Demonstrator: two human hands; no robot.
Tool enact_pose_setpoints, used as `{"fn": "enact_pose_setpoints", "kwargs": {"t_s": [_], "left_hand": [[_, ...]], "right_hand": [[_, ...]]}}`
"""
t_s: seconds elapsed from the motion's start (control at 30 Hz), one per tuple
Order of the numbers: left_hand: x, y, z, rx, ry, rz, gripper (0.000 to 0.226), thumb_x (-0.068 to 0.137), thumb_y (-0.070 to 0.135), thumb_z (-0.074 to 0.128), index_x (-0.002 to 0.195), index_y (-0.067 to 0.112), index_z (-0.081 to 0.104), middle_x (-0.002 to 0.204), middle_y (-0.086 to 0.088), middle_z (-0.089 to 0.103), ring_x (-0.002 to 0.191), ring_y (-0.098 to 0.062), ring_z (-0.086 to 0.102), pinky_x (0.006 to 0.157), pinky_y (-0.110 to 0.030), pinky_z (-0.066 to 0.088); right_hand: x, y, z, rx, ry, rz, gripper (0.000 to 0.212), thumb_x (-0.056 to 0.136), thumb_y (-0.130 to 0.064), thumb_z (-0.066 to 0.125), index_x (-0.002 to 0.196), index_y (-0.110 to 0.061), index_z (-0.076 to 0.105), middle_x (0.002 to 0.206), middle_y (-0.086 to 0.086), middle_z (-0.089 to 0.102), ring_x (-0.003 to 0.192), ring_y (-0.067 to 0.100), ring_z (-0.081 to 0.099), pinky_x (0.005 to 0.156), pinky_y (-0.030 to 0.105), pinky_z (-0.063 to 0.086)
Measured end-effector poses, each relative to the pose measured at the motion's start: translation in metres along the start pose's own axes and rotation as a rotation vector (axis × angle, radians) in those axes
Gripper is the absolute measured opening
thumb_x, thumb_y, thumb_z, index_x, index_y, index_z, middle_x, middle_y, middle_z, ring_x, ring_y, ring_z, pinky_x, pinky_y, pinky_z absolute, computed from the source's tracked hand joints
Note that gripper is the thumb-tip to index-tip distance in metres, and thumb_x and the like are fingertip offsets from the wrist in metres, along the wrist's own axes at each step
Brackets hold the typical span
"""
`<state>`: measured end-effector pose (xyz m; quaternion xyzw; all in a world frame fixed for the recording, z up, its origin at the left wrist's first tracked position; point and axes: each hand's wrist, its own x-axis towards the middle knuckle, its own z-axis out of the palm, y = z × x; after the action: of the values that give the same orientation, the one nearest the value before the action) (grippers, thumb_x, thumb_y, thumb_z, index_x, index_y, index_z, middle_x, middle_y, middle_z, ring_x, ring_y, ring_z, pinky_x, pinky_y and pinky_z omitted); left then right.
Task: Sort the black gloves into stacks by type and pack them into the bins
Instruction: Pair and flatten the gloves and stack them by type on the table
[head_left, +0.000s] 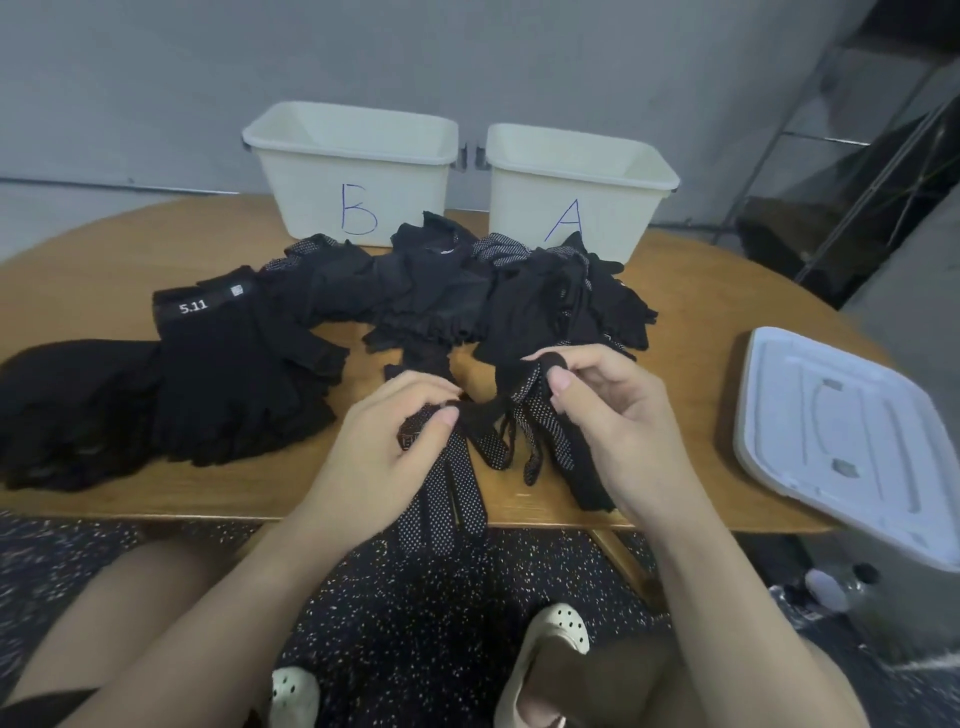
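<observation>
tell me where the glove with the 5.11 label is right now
In the head view, the 5.11 glove lies on the left side of the wooden table, atop a stack of black gloves, in front and left of bin B.

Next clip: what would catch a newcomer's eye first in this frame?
Both hands at the table's near edge: the left hand and the right hand each pinch a dotted black glove that hangs over the edge. Behind them a heap of black gloves sprawls across the wooden table, with a 5.11 glove stack at left. At the back stand two white bins, bin B and bin A.
</observation>
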<state>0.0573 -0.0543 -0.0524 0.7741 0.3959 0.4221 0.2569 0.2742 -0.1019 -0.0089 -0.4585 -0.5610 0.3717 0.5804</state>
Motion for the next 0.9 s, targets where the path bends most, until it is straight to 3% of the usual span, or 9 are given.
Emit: {"fn": "enact_pose_setpoints", "kwargs": {"t_s": [0.1, 0.17, 0.27, 0.33, 0.47, 0.63, 0.77, 0.83, 0.9], "left_hand": [[0.001, 0.008, -0.013, -0.198, 0.134, -0.122, 0.015, 0.103, 0.008, 0.056, 0.102, 0.015, 0.070, 0.094, 0.014, 0.070, 0.093, 0.002, 0.064, 0.083, -0.015, 0.048], [0.002, 0.010, -0.021, -0.252, 0.218, -0.157, 0.015, 0.106, 0.010, 0.053, 0.093, 0.011, 0.061, 0.072, 0.010, 0.056, 0.067, 0.001, 0.049, 0.065, -0.016, 0.040], [-0.001, 0.010, -0.026, -0.293, 0.267, -0.166, 0.018, 0.108, 0.018, 0.049, 0.092, 0.009, 0.053, 0.069, -0.012, 0.044, 0.062, -0.015, 0.040, 0.055, -0.033, 0.035], [-0.003, 0.008, -0.028, -0.317, 0.278, -0.178, 0.018, 0.109, 0.019, 0.047, 0.094, 0.009, 0.052, 0.072, -0.023, 0.042, 0.061, -0.023, 0.038, 0.053, -0.041, 0.031], [-0.003, 0.008, -0.027, -0.326, 0.250, -0.184, 0.017, 0.110, 0.020, 0.047, 0.095, 0.014, 0.052, 0.072, -0.025, 0.043, 0.060, -0.023, 0.040, 0.054, -0.041, 0.034], [-0.003, 0.008, -0.026, -0.319, 0.212, -0.206, 0.014, 0.108, 0.018, 0.052, 0.096, 0.020, 0.059, 0.076, -0.013, 0.064, 0.062, -0.012, 0.057, 0.053, -0.023, 0.044], [-0.003, 0.010, -0.024, -0.333, 0.236, -0.237, 0.010, 0.105, 0.021, 0.056, 0.097, 0.020, 0.063, 0.075, -0.011, 0.068, 0.057, -0.014, 0.059, 0.046, -0.026, 0.046], [-0.003, 0.012, -0.024, -0.430, 0.250, -0.299, 0.006, 0.101, 0.025, 0.064, 0.104, 0.021, 0.068, 0.082, -0.004, 0.074, 0.069, -0.014, 0.069, 0.057, -0.034, 0.056], [-0.002, 0.011, -0.023, -0.578, 0.178, -0.375, 0.027, 0.093, 0.032, 0.074, 0.117, 0.020, 0.070, 0.106, 0.000, 0.078, 0.100, -0.017, 0.074, 0.084, -0.038, 0.060]], "right_hand": [[0.001, 0.005, -0.001, -0.016, -0.012, 0.054, 0.023, 0.100, -0.010, 0.062, 0.092, -0.026, 0.076, 0.096, -0.001, 0.075, 0.091, 0.012, 0.067, 0.083, 0.029, 0.053], [0.001, 0.008, 0.000, -0.044, -0.049, 0.103, 0.022, 0.101, -0.010, 0.061, 0.090, -0.022, 0.075, 0.094, 0.002, 0.075, 0.090, 0.013, 0.067, 0.089, 0.038, 0.056], [0.001, 0.015, 0.003, -0.163, -0.086, 0.131, 0.015, 0.102, -0.018, 0.061, 0.092, -0.016, 0.072, 0.097, 0.012, 0.072, 0.092, 0.021, 0.067, 0.097, 0.052, 0.052], [0.001, 0.017, 0.009, -0.224, -0.073, 0.128, 0.016, 0.103, -0.026, 0.059, 0.096, -0.018, 0.071, 0.098, 0.005, 0.073, 0.099, 0.023, 0.068, 0.100, 0.050, 0.051], [0.001, 0.014, 0.022, -0.229, -0.142, 0.153, 0.022, 0.097, -0.031, 0.065, 0.117, -0.024, 0.068, 0.107, -0.011, 0.077, 0.105, 0.010, 0.069, 0.100, 0.032, 0.049], [0.004, 0.022, 0.034, -0.260, -0.289, 0.123, 0.043, 0.078, -0.045, 0.082, 0.118, -0.037, 0.070, 0.107, -0.004, 0.076, 0.106, 0.016, 0.069, 0.102, 0.035, 0.050], [0.005, 0.025, 0.041, -0.237, -0.272, 0.079, 0.012, 0.092, -0.022, 0.076, 0.104, -0.023, 0.076, 0.100, -0.003, 0.078, 0.098, 0.015, 0.072, 0.090, 0.038, 0.055], [0.006, 0.025, 0.043, -0.228, -0.223, 0.073, 0.010, 0.098, -0.020, 0.069, 0.096, -0.013, 0.076, 0.093, 0.005, 0.078, 0.090, 0.027, 0.072, 0.084, 0.048, 0.057], [0.007, 0.024, 0.042, -0.211, -0.171, 0.064, 0.016, 0.099, -0.022, 0.068, 0.093, -0.008, 0.074, 0.092, 0.015, 0.076, 0.091, 0.040, 0.069, 0.084, 0.057, 0.056]]}}
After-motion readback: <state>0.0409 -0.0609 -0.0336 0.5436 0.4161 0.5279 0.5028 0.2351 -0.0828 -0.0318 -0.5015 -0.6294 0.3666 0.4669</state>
